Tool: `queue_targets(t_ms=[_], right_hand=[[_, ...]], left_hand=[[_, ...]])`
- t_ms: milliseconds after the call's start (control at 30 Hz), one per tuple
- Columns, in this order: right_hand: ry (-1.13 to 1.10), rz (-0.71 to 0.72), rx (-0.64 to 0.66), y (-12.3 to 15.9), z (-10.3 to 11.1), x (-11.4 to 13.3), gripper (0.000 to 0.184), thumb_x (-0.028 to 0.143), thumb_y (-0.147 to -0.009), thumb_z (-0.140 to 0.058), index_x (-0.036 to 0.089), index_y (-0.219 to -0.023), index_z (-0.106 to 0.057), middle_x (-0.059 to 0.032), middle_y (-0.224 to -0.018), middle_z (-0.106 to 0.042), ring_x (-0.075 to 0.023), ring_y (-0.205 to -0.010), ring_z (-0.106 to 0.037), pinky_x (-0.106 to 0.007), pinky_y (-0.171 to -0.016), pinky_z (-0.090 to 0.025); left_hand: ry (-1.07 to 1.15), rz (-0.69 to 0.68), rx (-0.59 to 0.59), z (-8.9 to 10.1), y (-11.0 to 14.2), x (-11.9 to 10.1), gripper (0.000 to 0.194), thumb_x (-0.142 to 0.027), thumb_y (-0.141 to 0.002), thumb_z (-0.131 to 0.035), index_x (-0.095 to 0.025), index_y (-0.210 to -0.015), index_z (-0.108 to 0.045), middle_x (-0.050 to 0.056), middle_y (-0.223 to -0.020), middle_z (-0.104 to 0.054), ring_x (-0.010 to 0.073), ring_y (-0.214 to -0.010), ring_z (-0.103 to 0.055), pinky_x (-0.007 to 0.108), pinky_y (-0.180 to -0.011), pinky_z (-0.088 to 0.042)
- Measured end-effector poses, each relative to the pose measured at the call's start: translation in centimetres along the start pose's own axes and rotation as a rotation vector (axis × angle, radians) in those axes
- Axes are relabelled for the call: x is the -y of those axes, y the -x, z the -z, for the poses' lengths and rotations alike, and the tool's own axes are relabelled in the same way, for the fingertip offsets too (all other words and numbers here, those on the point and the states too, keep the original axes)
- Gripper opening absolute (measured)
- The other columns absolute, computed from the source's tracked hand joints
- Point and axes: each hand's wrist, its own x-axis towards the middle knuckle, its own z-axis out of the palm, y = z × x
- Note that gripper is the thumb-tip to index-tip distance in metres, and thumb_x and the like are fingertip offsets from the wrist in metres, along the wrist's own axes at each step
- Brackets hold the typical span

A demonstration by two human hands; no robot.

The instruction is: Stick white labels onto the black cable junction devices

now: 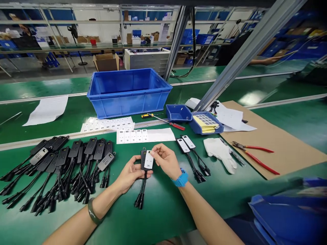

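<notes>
My left hand grips a small black controller box by its left side and lower end. Black cables with plug ends hang from the box toward me. Between thumb and fingertips, my right hand pinches a white label sticker by its upper right corner. The sticker lies over the right part of the box face and looks slightly tilted. Just beyond my hands is a label sheet with several stickers on its left part. Two controllers with white labels lie right of my right hand.
Many black controllers are heaped at left. A large blue bin stands behind, near screwdrivers and small blue trays. At right lie a white glove, red-handled pliers and cardboard. A metal post slants across.
</notes>
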Motion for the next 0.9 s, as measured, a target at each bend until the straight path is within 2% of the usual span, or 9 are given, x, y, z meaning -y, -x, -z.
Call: queue_targets(t_ms=[333,600,900], right_hand=[[0.08,-0.02,-0.016,0.24,-0.5,-0.44,0.017,0.034,-0.08,-0.065,0.019,-0.08,-0.06,0.0005,-0.067,-0.054,-0.0113,-0.059,-0.049,-0.023,-0.048,-0.041],[0.077,-0.034,-0.043,0.4,-0.56,-0.31,0.017,0.033,-0.078,-0.065,0.017,-0.078,-0.059,0.002,-0.063,-0.053,-0.009,-0.051,-0.046,-0.021,-0.045,-0.039],[0.077,-0.044,-0.09,0.36,-0.65,-0.41,0.015,0.031,-0.078,-0.065,0.017,-0.076,-0.059,0.0015,-0.063,-0.054,-0.0089,-0.051,-0.046,-0.021,-0.045,-0.04]], left_hand=[[-0.015,0.008,0.048,-0.35,-0.12,0.03,0.053,-0.024,-0.079,-0.072,-0.014,-0.118,-0.037,0.017,-0.101,-0.068,0.0293,-0.096,-0.066,0.044,-0.087,-0.051],[-0.092,-0.015,0.037,-0.41,-0.32,0.56,0.054,-0.034,-0.081,-0.071,-0.014,-0.117,-0.037,0.016,-0.098,-0.068,0.0279,-0.093,-0.067,0.041,-0.083,-0.052],[-0.138,-0.048,0.048,-0.37,-0.37,0.62,0.051,-0.035,-0.082,-0.07,-0.015,-0.115,-0.037,0.014,-0.096,-0.068,0.0251,-0.09,-0.067,0.038,-0.081,-0.052]])
